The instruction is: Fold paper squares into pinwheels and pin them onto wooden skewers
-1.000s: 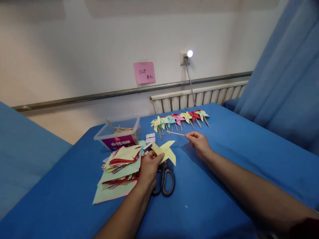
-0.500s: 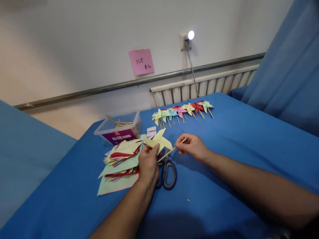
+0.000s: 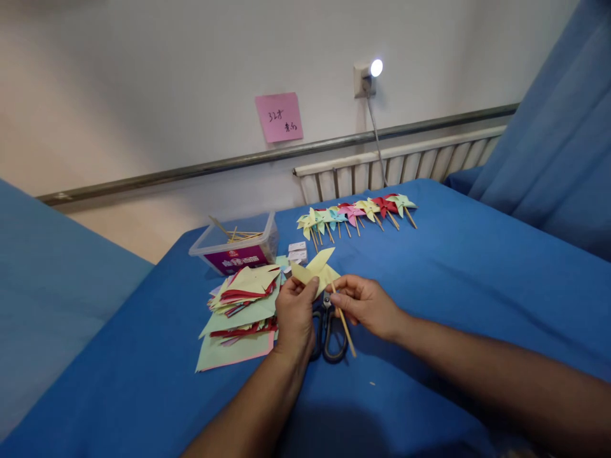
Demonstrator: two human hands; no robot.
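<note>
Blue cloth (image 3: 429, 305) lies bare right of the hands; left hand (image 3: 294, 313) pinches a yellow pinwheel (image 3: 319, 268) above scissors (image 3: 329, 331); right hand (image 3: 366, 305) pinches a wooden stick (image 3: 344, 323); paper stack (image 3: 241, 305) crowds the left.

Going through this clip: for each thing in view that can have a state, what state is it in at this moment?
left hand: shut on the yellow pinwheel
right hand: shut on the wooden stick
yellow pinwheel: folded, held above the cloth
wooden stick: tilted, upper end at the pinwheel
scissors: closed, flat on the cloth
plastic box: lidless, sticks inside
finished pinwheels: lying in a row
wall light: on
</note>
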